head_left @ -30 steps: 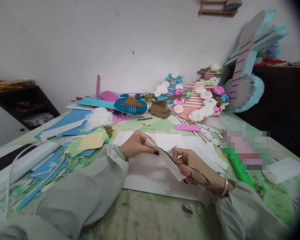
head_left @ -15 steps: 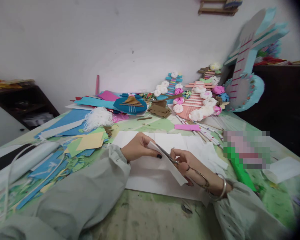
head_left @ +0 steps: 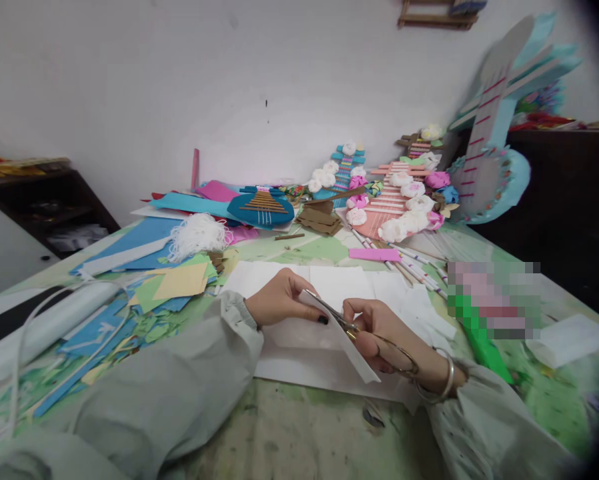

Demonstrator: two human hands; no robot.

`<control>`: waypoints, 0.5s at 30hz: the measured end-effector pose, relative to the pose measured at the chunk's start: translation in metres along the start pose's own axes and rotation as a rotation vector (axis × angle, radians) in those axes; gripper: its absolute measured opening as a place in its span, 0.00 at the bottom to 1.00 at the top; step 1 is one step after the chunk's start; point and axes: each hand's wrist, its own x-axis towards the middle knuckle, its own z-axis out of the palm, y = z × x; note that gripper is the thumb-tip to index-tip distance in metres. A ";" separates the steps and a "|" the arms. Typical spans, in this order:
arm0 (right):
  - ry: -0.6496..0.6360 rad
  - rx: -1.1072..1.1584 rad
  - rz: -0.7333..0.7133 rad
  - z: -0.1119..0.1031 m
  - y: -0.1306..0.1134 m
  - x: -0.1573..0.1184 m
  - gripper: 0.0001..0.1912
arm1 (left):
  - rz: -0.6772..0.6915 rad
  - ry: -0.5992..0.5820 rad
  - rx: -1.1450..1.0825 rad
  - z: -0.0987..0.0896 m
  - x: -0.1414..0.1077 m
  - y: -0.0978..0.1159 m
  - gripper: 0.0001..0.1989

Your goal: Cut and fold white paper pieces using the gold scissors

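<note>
My left hand (head_left: 279, 300) pinches the upper end of a white paper strip (head_left: 352, 350), dark nail polish showing on the thumb. My right hand (head_left: 379, 327) grips a pair of scissors (head_left: 339, 319), fingers through the handles, blades against the strip near my left thumb. The strip slants down to the right in front of my right hand. Both hands hover over a large white sheet (head_left: 299, 347) lying on the green-patterned table (head_left: 289, 433). A silver bangle (head_left: 442, 383) circles my right wrist.
Blue, green and yellow paper scraps (head_left: 159, 287) and a white yarn tuft (head_left: 196, 235) lie left. Paper-flower craft pieces (head_left: 394, 200) and a blue guitar shape (head_left: 262, 207) stand at the back. Pink-striped paper sticks (head_left: 409, 263) and a green object (head_left: 479, 340) lie right.
The scissors have worked further along the strip toward my left hand, and the cut end of the strip now hangs lower and narrower. Both hands shifted slightly right.
</note>
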 end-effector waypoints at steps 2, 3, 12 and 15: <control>0.001 0.010 0.007 0.000 -0.001 0.000 0.28 | -0.003 0.004 0.004 0.000 0.000 0.000 0.10; 0.001 0.009 0.002 0.001 -0.001 0.000 0.28 | -0.005 0.007 0.006 0.000 0.000 0.000 0.10; -0.013 -0.016 -0.095 -0.001 0.007 0.000 0.27 | -0.012 -0.008 -0.027 0.002 0.000 0.001 0.10; 0.005 0.001 -0.090 0.002 0.005 0.001 0.25 | -0.008 -0.018 -0.044 0.005 0.000 0.001 0.10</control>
